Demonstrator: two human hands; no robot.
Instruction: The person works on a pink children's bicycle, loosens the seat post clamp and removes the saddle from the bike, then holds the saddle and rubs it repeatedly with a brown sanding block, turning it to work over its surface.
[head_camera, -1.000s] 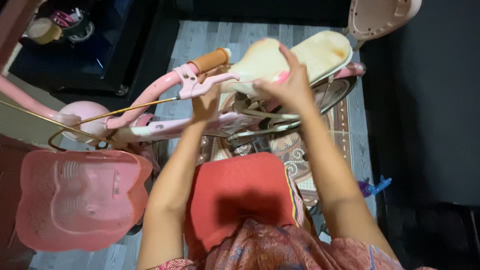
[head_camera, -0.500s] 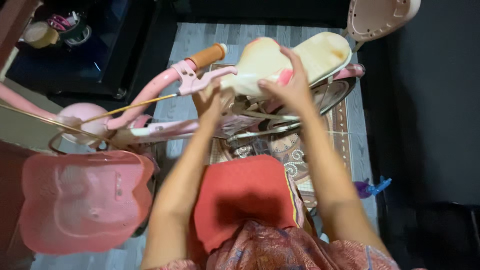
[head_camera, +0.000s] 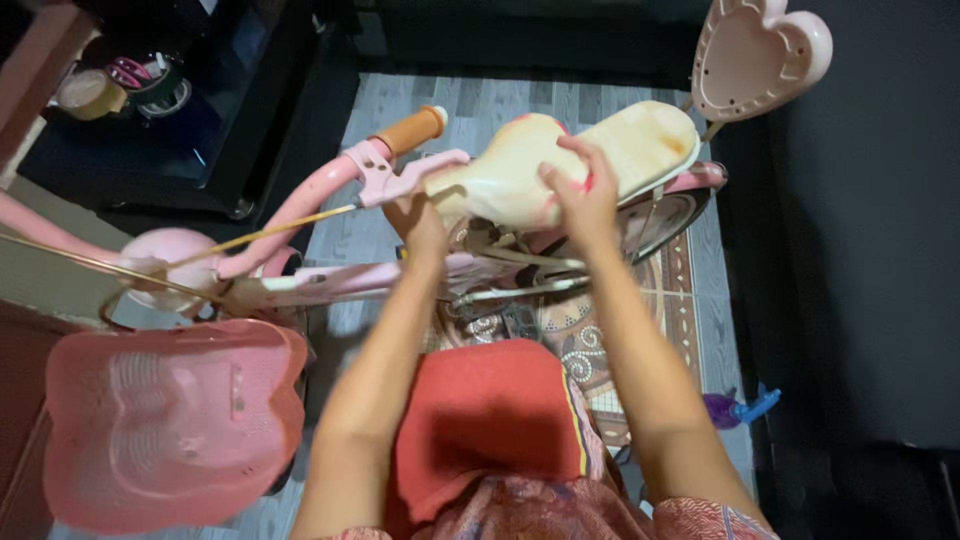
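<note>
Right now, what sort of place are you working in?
Probably a room in a home, not a workshop: grey wood-look plank floor, a patterned rug under the small pink child's bicycle, and a dark low cabinet with tape rolls on top.

Both bare forearms stretch forward, nearly parallel. The left hand (head_camera: 420, 222) is curled, knuckles up. The right hand (head_camera: 583, 192) lies palm-down with its fingers (head_camera: 572, 152) spread and bent.

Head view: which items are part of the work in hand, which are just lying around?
In hand:
- cream bicycle saddle, gripped by right hand
- left hand under the saddle's nose
- pink bicycle frame

Lying about:
- pink basket
- heart-shaped backrest
- tape rolls
- purple and blue toy
</note>
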